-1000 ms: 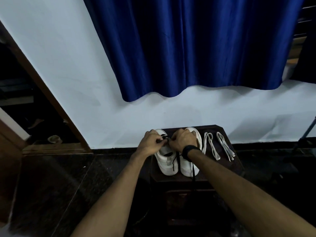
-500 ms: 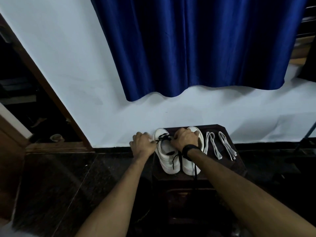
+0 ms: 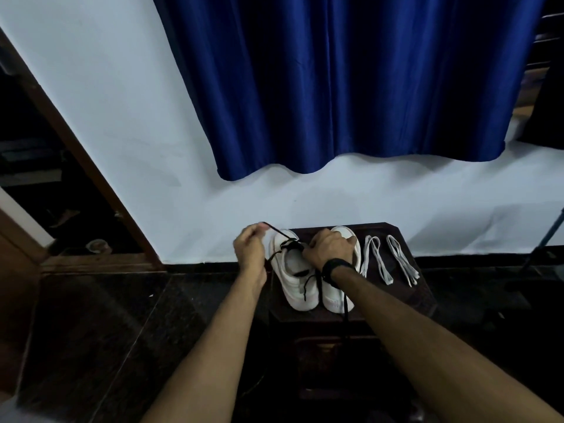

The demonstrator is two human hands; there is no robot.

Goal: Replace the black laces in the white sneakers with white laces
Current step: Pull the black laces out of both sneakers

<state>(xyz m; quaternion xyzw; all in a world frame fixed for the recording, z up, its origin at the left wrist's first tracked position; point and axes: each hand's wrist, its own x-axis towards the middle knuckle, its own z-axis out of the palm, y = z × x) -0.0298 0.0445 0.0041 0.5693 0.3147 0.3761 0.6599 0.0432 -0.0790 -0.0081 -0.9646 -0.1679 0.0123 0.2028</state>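
Two white sneakers [image 3: 317, 279] stand side by side on a dark stool [image 3: 406, 300]. The left hand [image 3: 249, 248] pinches a black lace [image 3: 276, 233] pulled taut; the right hand [image 3: 328, 247] grips the shoes' fronts. Two white laces [image 3: 387, 261] lie beside them.

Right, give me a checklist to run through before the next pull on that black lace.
1. Left hand pinches the black lace: ok.
2. Right hand steadies the sneakers, resting on the right sneaker: ok.
3. Lace fully out of the left sneaker: not ok, it is threaded near the toe.
4. White laces ready beside the sneakers: ok.
5. Lace free of knots: cannot tell.
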